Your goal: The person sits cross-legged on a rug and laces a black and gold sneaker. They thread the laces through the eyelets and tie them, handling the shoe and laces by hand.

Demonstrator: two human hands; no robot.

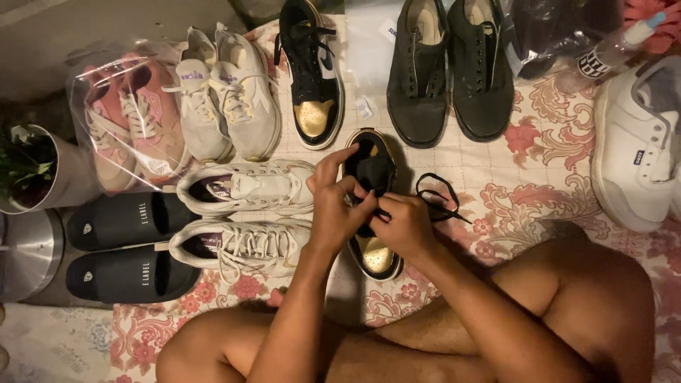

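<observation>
Both hands are pinching the black lace [436, 198] over the black-and-gold sneaker [374, 206]: left hand [335, 202] and right hand [404, 225] are gripping tight, shoe's length running straight away beneath them.

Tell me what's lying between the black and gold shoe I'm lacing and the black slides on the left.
In the head view, two white sneakers lie on their sides between the black and gold shoe and the black slides.

A floral pink-and-cream bedsheet [546, 152] covers the floor where I sit under warm, dim light, with bare grey floor [85, 28] far left beside a potted plant [28, 167].
</observation>
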